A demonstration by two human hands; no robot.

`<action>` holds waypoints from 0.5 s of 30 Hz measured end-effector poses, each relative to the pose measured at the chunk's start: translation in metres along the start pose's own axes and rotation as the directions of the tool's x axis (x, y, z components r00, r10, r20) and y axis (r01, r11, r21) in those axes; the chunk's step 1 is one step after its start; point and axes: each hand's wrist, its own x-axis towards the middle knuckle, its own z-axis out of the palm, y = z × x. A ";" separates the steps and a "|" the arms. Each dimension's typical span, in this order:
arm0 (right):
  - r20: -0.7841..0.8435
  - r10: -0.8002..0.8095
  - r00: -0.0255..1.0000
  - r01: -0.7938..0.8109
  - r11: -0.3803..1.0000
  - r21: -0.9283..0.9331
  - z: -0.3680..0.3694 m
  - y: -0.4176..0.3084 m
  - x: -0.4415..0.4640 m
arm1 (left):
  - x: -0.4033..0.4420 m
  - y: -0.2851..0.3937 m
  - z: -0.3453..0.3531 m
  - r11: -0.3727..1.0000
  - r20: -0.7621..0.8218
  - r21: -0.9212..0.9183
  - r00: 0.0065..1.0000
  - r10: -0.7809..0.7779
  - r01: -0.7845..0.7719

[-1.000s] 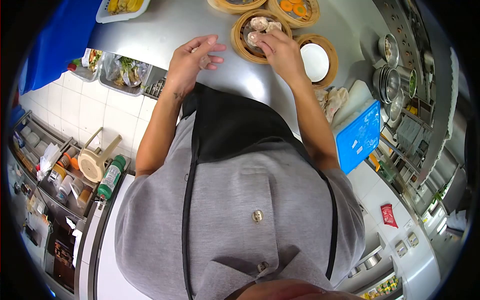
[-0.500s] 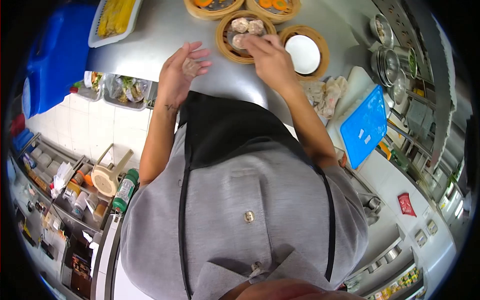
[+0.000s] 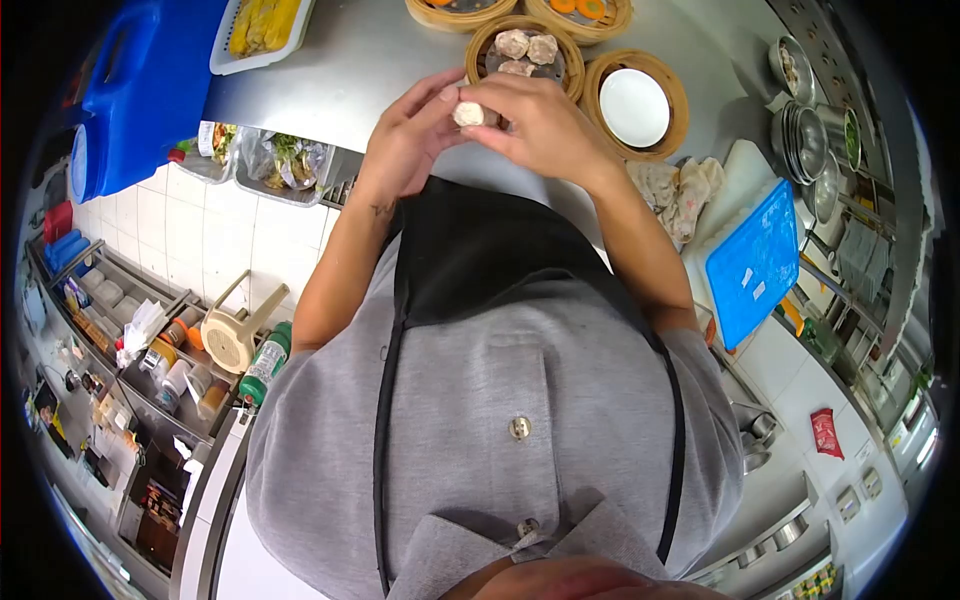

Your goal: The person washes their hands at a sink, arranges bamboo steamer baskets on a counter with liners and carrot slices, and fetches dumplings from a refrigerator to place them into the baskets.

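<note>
A pale dumpling (image 3: 470, 115) is between my two hands, just in front of a round bamboo steamer (image 3: 574, 82). My right hand (image 3: 540, 125) curls round it with thumb and fingers. From the other side my left hand (image 3: 415, 133) reaches to it, its fingers bent and partly apart; whether they press on it is unclear. In the steamer lie three dumplings (image 3: 512, 43), the nearest partly covered by my right fingers. A second steamer (image 3: 681, 120) beside it holds a white round dish (image 3: 634, 107).
Two steamers with orange slices (image 3: 590, 9) stand at the back. A blue jug (image 3: 150, 100) and a tray of yellow food (image 3: 262, 28) are at the left. On the right are a cloth (image 3: 690, 195), a blue lid (image 3: 752, 262) and metal bowls (image 3: 800, 140).
My right hand has left the dumplings in the steamer and come back towards me. My left hand has moved right to meet it, and the dumpling now shows between them.
</note>
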 end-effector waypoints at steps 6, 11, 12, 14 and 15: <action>-0.040 0.112 0.993 -0.113 0.994 -0.015 0.002 -0.005 -0.006 | 0.003 -0.010 -0.003 0.981 -0.109 0.181 0.990 0.091 -0.070; -0.122 -0.026 0.992 0.010 0.992 -0.128 0.005 -0.001 -0.016 | 0.006 -0.014 -0.011 0.997 -0.060 -0.012 0.996 0.072 -0.073; -0.102 0.008 0.995 -0.021 0.991 -0.130 0.005 -0.001 -0.018 | 0.006 -0.015 -0.010 0.998 -0.049 0.016 0.997 0.061 -0.060; -0.085 0.048 0.995 -0.060 0.989 -0.136 0.005 0.004 -0.026 | 0.008 -0.016 -0.005 0.998 -0.032 0.043 0.998 0.045 -0.043; -0.176 0.046 0.983 -0.074 0.985 -0.156 0.005 0.012 -0.031 | 0.012 -0.012 0.002 0.940 -0.073 0.337 0.993 0.089 -0.059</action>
